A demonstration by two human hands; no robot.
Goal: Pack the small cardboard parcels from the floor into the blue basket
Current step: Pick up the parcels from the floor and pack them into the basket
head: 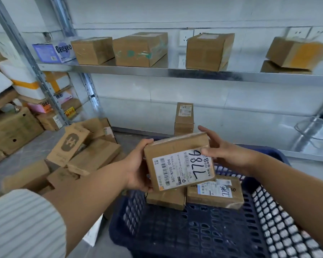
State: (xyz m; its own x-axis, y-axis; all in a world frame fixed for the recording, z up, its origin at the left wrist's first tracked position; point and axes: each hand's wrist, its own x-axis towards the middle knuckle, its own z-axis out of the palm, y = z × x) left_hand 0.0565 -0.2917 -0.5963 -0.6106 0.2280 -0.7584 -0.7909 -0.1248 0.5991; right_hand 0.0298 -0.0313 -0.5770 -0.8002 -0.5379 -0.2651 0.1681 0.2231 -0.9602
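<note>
Over the blue basket (194,231), a brown parcel (175,146), white label (183,169) "7786"

Parcel depot or courier pickup storeroom: steel shelf (175,71) lined with taped cardboard boxes (138,49), more parcels (93,155) piled on the floor (26,153), printed shipping labels (181,168) with handwritten numbers, foam boxes (28,92) stacked left.

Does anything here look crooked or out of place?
Yes. On the shelf, the far-right box sits tilted across a flatter box, while its neighbours stand square. The floor parcels lie in a jumbled heap.
</note>
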